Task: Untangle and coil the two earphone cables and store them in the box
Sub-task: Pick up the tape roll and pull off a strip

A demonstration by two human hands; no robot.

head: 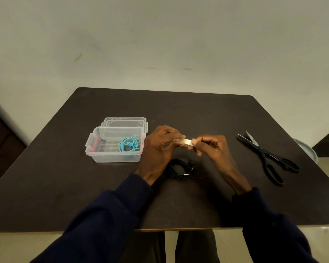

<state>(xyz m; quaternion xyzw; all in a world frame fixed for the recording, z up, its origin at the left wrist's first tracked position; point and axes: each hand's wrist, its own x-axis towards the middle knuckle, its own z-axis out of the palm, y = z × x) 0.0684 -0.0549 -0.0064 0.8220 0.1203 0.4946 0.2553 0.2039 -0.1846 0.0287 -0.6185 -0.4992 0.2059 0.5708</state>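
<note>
Head view of a dark surface, read left to right. At left stands the clear plastic box, open, with its lid lying just behind it. The blue earphone cable lies coiled inside the box, at its right end; this half of the task appears done. Beside the box, the left hand and the right hand meet above the surface on a small roll of clear tape. The left grip is closed round the roll's left side. The right grip pinches its right edge between thumb and fingertips, probably seeking the free end, though that end is too small to make out. Directly below the hands, the black earphone cable rests on the surface in a loose coil, its plug showing, touched by neither hand. At right, well apart, lie black scissors, blades parted. Judged stage: the black cable is coiled but apparently not yet bound. It remains to tape it, place it in the box and perhaps fit the lid.
</note>
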